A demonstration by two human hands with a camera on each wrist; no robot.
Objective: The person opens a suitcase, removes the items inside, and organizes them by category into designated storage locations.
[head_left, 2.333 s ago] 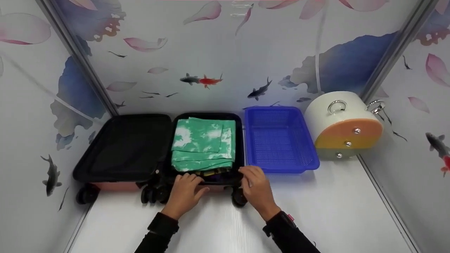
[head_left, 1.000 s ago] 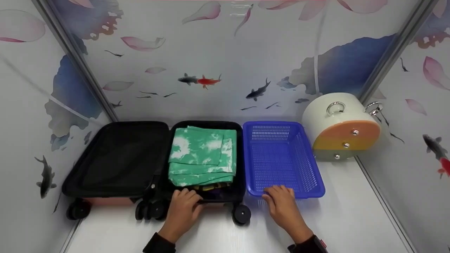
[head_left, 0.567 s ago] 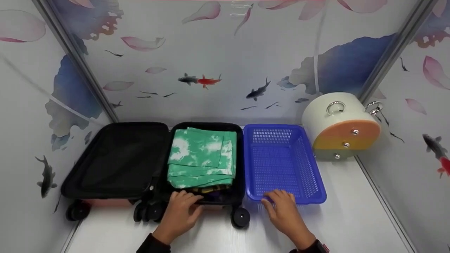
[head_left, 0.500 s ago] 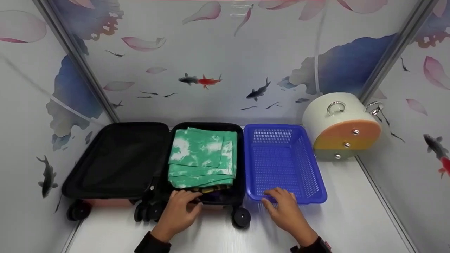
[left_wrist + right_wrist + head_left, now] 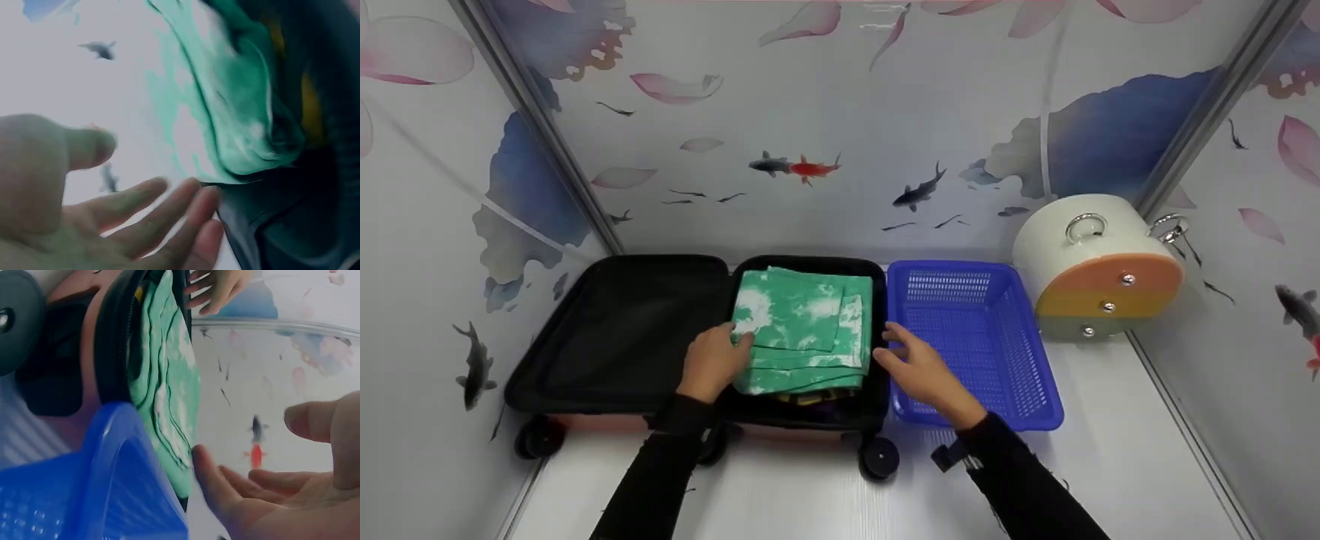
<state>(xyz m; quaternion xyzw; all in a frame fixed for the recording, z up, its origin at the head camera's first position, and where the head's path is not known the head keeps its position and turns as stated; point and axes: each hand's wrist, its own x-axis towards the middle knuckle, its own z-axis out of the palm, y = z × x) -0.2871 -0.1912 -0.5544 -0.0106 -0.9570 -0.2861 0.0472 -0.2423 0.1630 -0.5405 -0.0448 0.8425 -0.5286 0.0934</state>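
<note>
An opened suitcase with black lining lies flat; its right half (image 5: 802, 421) holds a folded green-and-white tie-dye cloth (image 5: 791, 307). A strip of yellow-and-black patterned fabric (image 5: 817, 396) peeks out beneath the cloth's front edge. At the cloth's left edge is my left hand (image 5: 714, 363), its fingers spread and thumb apart in the left wrist view. My right hand (image 5: 922, 369) hovers near the suitcase's right rim, by the cloth's right side, with its palm turned inward. Neither hand grips anything.
The suitcase's left half (image 5: 630, 337) shows bare black lining. To the right stands a blue plastic basket (image 5: 960, 337), close to the suitcase. A white rounded box (image 5: 1099, 262) with coloured drawers sits at the back right. Patterned walls enclose the white tabletop (image 5: 810, 495).
The suitcase and basket have come nearer to me. My left hand has left the suitcase's front rim for the cloth's left side; my right hand has moved from the basket's front rim leftward.
</note>
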